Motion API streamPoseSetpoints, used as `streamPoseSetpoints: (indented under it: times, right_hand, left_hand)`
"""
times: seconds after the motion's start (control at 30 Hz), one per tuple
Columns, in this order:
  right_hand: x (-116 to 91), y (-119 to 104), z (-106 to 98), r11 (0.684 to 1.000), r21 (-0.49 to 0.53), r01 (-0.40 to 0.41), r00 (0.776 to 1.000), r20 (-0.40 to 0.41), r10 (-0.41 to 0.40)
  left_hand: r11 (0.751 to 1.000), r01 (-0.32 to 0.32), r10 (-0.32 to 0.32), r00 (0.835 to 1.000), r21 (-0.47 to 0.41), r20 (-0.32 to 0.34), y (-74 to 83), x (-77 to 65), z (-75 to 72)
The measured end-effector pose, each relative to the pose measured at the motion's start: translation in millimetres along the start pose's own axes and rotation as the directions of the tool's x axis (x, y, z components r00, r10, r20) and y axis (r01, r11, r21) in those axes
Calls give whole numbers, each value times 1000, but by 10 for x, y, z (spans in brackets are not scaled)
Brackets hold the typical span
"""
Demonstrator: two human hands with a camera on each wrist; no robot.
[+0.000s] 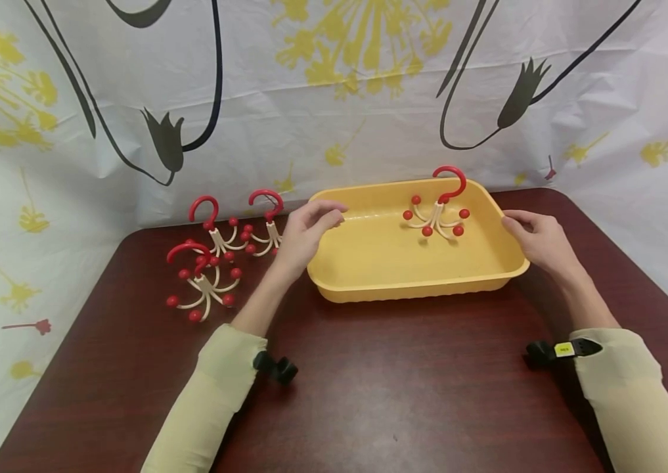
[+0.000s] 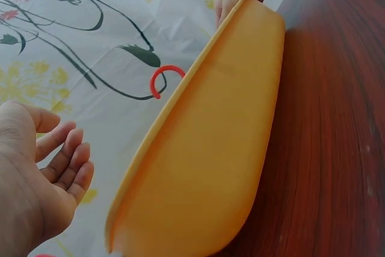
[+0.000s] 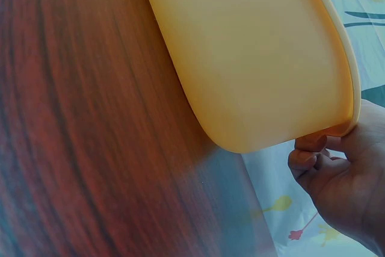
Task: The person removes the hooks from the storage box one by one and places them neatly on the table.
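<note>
A yellow plastic tray [image 1: 369,263] stands on the table. My right hand [image 1: 543,243] grips its right rim, and in the right wrist view the fingers [image 3: 311,159] curl under that rim. At the tray's left end is my left hand [image 1: 305,238], its fingers relaxed and nothing in them; the left wrist view shows a gap between this hand [image 2: 39,179] and the tray wall [image 2: 210,130]. Inside the tray, at the right, stands a multi-arm hook hanger [image 1: 437,217] with a red hook, cream arms and red ball tips.
Three similar hook hangers stand close together left of the tray: one in front [image 1: 205,286], one behind it [image 1: 218,240], and one [image 1: 271,231] partly behind my left hand. A flower-printed sheet [image 1: 381,131] hangs behind the dark red-brown table [image 1: 393,381].
</note>
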State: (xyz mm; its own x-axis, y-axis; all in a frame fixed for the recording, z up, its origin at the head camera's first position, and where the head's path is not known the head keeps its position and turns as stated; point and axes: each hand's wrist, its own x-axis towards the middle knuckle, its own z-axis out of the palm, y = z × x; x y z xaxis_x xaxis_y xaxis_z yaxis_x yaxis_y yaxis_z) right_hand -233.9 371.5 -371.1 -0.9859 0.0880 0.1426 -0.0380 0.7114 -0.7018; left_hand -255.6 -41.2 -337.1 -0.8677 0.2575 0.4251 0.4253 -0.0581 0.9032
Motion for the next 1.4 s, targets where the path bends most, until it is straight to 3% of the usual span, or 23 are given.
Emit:
streamPoseSetpoints:
  times: [0.23, 0.5, 1.2, 1.4]
  right_hand:
    - [15, 10, 13, 1000, 4, 7, 1000, 0, -7]
    - [6, 22, 2, 1000, -2, 2, 1000, -3, -2]
    - [-1, 7, 19, 1000, 8, -6, 1000, 10, 6]
    - [-7, 8, 10, 1000, 7, 4, 1000, -1, -4]
  left_hand:
    - [1000, 0, -1, 1000, 31, 16, -92, 79, 184]
    - [1000, 12, -12, 1000, 7, 7, -160, 142, 369]
    - [994, 77, -81, 995, 78, 53, -264, 416, 827]
    - [994, 68, -73, 996, 85, 54, -269, 510, 951]
